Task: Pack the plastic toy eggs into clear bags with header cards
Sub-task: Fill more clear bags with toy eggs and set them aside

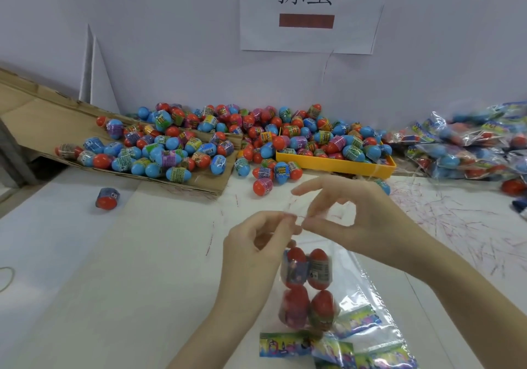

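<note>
Just pinched by both left hand (256, 240) and right hand (353, 214): mouth strip of four-egg clear bag (309, 286), long axis running back toward wearer.

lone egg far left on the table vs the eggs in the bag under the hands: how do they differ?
The lone egg lies loose on the white table, apart from everything; the bagged eggs sit four together in a two-by-two block inside the clear bag. The lone egg lies tilted, red end toward the camera; the bagged eggs point red tips away. Nothing touches the lone egg. Both have red shells and printed wraps.
</note>
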`<move>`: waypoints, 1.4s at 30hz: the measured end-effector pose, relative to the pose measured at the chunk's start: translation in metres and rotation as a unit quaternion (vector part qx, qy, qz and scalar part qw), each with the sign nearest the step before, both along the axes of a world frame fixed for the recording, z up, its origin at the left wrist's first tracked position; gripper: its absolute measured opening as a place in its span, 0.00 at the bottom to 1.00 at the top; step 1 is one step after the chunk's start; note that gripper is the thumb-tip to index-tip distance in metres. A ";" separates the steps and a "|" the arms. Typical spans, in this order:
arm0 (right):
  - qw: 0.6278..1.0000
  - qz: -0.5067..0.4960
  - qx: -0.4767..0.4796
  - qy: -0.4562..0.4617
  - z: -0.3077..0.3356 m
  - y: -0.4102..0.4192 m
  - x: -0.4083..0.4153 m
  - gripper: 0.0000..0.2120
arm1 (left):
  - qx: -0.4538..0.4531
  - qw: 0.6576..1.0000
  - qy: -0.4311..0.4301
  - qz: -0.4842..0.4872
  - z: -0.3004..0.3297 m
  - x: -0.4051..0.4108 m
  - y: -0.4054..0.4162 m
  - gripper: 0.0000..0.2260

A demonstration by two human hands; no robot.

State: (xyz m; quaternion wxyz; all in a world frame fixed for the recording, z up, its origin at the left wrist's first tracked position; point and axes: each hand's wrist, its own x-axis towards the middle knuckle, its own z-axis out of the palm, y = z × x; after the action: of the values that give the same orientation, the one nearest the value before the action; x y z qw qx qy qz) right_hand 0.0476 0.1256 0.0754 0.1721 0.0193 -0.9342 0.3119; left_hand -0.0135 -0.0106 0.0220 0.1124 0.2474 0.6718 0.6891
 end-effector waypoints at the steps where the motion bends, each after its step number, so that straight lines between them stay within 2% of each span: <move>1: 0.998 -0.018 0.052 0.044 -0.001 -0.002 0.001 0.14 | 0.007 1.000 -0.006 -0.007 0.000 0.000 0.000 0.08; 4: 0.949 -0.088 0.239 0.187 -0.006 -0.007 0.004 0.08 | 0.027 0.999 -0.032 -0.032 0.002 0.002 -0.002 0.08; 6: 0.921 -0.089 0.313 0.215 -0.009 -0.008 0.005 0.06 | 0.040 0.997 -0.045 -0.051 0.003 0.002 -0.003 0.08; 12: 0.901 -0.059 0.387 0.186 -0.007 -0.013 0.007 0.07 | 0.012 0.997 0.009 -0.073 0.003 0.003 -0.007 0.11; 17: 0.842 -0.052 0.502 0.193 -0.003 -0.013 0.007 0.09 | -0.052 0.990 0.117 -0.052 0.001 0.004 -0.008 0.13; 21: 0.798 -0.049 0.556 0.228 -0.003 -0.014 0.006 0.11 | -0.072 0.986 0.145 -0.038 0.000 0.003 -0.008 0.13; 24: 0.782 -0.054 0.569 0.250 -0.006 -0.013 0.004 0.10 | -0.085 0.982 0.165 -0.036 0.000 0.004 -0.009 0.14; 27: 0.792 -0.073 0.549 0.257 -0.009 -0.011 0.004 0.10 | -0.098 0.977 0.187 -0.024 -0.002 0.005 -0.009 0.14; 31: 0.833 -0.122 0.473 0.261 -0.014 -0.010 0.003 0.10 | -0.096 0.978 0.183 -0.005 -0.003 0.006 -0.008 0.15; 36: 0.872 -0.188 0.378 0.246 -0.018 0.001 0.006 0.07 | -0.078 0.989 0.124 -0.005 -0.009 0.008 -0.008 0.15; 39: 0.913 -0.242 0.241 0.225 -0.017 0.027 0.012 0.05 | -0.031 0.998 0.053 -0.003 -0.012 0.006 -0.012 0.15; 42: 0.943 -0.298 0.017 0.149 -0.022 0.060 0.021 0.03 | 0.006 1.000 -0.009 0.000 -0.013 0.002 -0.014 0.14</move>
State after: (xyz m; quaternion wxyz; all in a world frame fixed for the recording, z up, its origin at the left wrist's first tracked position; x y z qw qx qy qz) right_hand 0.0687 0.1853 0.0532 0.3936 -0.2110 -0.8662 0.2243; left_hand -0.0117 -0.0241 0.0087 0.1169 0.2418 0.6666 0.6954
